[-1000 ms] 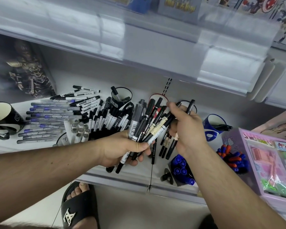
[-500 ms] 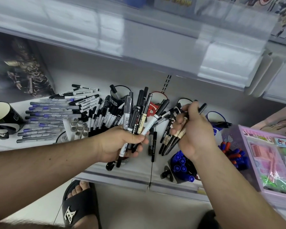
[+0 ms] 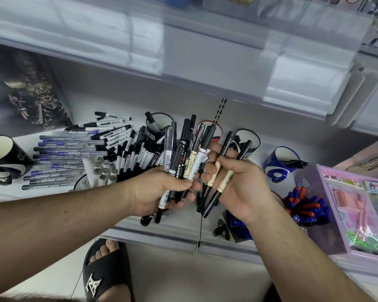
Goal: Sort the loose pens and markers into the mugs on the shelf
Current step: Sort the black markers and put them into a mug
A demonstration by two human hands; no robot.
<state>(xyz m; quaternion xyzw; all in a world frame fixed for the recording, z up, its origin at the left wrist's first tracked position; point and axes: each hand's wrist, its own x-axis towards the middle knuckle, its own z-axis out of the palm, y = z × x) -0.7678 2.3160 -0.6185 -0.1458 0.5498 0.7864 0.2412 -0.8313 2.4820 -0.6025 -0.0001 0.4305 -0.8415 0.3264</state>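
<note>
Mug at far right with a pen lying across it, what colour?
Blue mug with a white logo, clearest in the head view.

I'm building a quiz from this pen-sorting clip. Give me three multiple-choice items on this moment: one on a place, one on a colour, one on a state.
1. Where does the blue mug stand?
A. right of both hands on the shelf
B. on the floor
C. left of the black mug

2. What colour are the barrels of the two pens in the right hand?
A. green
B. cream
C. red

3. What is the left hand doing?
A. resting flat and open
B. gripping a bundle of markers
C. holding a mug

Key: 1 A, it sits beyond the right hand, beside the pink box. 2 B, pale cream middles with black ends. 3 B, fingers curl round several upright markers.
</note>
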